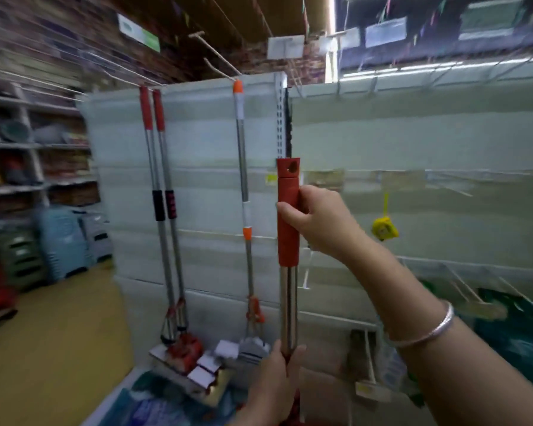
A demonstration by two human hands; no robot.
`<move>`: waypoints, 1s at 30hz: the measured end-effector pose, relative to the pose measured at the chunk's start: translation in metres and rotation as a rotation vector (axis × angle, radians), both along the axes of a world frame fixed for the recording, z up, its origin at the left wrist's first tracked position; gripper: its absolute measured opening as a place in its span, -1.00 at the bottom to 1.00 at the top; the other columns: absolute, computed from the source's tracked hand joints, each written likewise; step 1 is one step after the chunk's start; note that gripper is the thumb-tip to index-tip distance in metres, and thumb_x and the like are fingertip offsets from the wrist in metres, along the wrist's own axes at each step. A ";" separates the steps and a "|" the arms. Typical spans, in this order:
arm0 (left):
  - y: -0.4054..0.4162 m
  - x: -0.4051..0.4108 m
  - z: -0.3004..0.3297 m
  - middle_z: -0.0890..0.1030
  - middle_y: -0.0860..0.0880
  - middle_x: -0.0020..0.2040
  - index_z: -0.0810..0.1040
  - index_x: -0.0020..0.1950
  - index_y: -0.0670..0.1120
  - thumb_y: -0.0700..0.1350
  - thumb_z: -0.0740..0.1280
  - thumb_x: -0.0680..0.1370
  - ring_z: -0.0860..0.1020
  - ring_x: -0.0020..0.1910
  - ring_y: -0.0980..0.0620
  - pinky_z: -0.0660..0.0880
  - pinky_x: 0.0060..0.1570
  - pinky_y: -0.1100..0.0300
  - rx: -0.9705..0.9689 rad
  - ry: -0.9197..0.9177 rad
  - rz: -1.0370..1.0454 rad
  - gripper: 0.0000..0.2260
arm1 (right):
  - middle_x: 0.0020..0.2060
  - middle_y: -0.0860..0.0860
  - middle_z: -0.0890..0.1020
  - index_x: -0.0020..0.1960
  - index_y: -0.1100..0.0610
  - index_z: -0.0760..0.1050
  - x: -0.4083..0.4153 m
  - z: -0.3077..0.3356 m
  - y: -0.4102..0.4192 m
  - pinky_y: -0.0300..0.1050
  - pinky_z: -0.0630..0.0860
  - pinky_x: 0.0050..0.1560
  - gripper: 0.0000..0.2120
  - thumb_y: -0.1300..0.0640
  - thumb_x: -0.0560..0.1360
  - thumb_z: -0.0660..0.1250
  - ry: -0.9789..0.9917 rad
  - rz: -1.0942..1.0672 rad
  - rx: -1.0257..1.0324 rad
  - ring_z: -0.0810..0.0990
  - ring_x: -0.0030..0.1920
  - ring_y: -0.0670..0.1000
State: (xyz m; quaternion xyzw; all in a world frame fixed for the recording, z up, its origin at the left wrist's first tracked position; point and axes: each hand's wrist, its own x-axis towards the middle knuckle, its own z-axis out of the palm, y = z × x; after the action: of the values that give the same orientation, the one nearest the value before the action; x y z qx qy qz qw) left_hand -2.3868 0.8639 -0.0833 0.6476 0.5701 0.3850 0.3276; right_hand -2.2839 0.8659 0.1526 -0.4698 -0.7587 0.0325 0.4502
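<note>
1. Now, the mop (288, 296) stands upright, front and centre, just ahead of the white display panel (197, 155).
2. The right hand (323, 222) is wrapped round its red grip (287, 244) near the top, with its fingers curled tight about it.
3. Lower down, the left hand (277, 382) clasps the steel shaft, fingers closed round it.
4. A silver bracelet (428, 333) sits on the right wrist.
5. On the panel, over to the left, hang two red-handled mops (163, 241) side by side. An orange-tipped mop (243, 179) hangs apart from them, nearer the held one.
6. Off to the right dangles a yellow thing (385, 230), possibly a tape measure, but it is too blurred to be sure.
</note>
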 end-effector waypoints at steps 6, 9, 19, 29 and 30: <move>0.049 -0.111 0.019 0.50 0.13 -0.31 0.37 -0.11 0.09 0.08 0.15 0.60 0.56 -0.15 0.06 0.39 -0.23 0.31 0.018 0.031 0.125 -0.87 | -0.47 -0.06 0.41 -0.36 0.11 0.31 -0.102 0.010 0.060 -0.45 0.32 -0.51 -0.67 0.03 0.53 0.27 -0.003 0.039 0.004 0.38 -0.47 -0.14; 0.082 -0.164 0.021 0.53 0.09 -0.30 0.39 -0.07 0.10 0.12 0.15 0.58 0.57 -0.16 0.06 0.44 -0.14 0.23 0.047 0.080 0.187 -0.86 | -0.45 -0.06 0.44 -0.28 0.16 0.40 -0.149 0.013 0.097 -0.41 0.35 -0.51 -0.72 0.02 0.53 0.27 0.028 0.093 0.005 0.40 -0.46 -0.14; 0.200 -0.312 0.075 0.58 0.03 -0.35 0.47 -0.05 -0.01 0.21 0.08 0.57 0.53 -0.40 0.30 0.40 -0.38 0.44 0.164 0.157 0.227 -0.67 | -0.32 0.11 0.57 -0.28 0.19 0.41 -0.300 0.068 0.222 0.00 0.51 -0.25 -0.65 -0.05 0.53 0.24 0.082 0.122 0.144 0.57 -0.26 0.15; 0.287 -0.399 0.115 0.55 -0.04 -0.46 0.42 -0.14 -0.04 0.21 0.12 0.54 0.60 -0.39 -0.02 0.56 -0.25 0.05 0.213 -0.109 0.082 -0.67 | -0.38 0.06 0.54 -0.33 0.19 0.40 -0.404 0.115 0.305 -0.13 0.48 -0.35 -0.63 -0.06 0.50 0.29 0.101 0.016 0.196 0.54 -0.36 0.04; 0.293 -0.408 0.118 0.55 -0.04 -0.47 0.42 -0.14 -0.05 0.18 0.13 0.55 0.58 -0.40 -0.05 0.55 -0.28 0.05 0.217 -0.145 0.065 -0.69 | -0.40 0.02 0.51 -0.35 0.18 0.37 -0.414 0.119 0.311 -0.17 0.43 -0.39 -0.62 -0.06 0.50 0.29 0.111 -0.005 0.200 0.51 -0.39 0.00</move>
State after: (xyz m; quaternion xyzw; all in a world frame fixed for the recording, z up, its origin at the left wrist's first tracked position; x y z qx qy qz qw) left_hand -2.7944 1.1573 0.0342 0.6307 0.5208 0.5007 0.2833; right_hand -2.6981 1.1764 0.2719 -0.4218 -0.7309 -0.0184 0.5363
